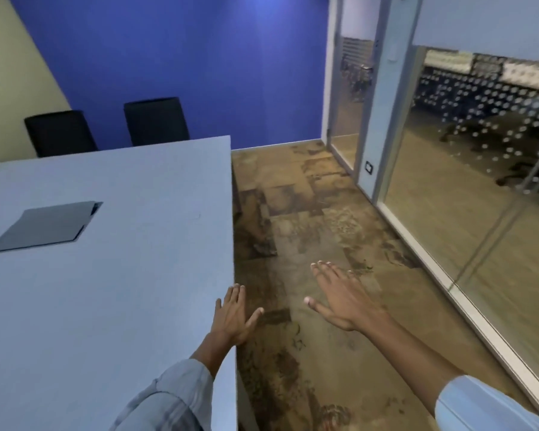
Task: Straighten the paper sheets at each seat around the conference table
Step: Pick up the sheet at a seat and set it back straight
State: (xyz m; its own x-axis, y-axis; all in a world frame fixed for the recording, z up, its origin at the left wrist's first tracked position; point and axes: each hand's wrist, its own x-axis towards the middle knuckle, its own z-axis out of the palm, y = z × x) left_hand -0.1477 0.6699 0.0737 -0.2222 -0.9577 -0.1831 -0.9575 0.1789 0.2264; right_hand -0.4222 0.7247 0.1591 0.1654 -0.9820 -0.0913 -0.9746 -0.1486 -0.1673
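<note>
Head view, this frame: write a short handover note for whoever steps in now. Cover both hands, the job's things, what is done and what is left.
Left hand: open, empty, fingers spread over the right edge of the pale grey conference table.
Right hand: open, empty, held over the brown patterned floor, touching nothing.
Job's things: no paper sheets in view. On the table only a dark grey flat square panel. Two black chairs stand at the far side.
Done: cannot tell from here.
Left: find the seats with sheets, out of view, and straighten them.

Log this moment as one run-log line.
left hand: open, at table edge | right hand: open, over floor | paper sheets: none visible
</note>
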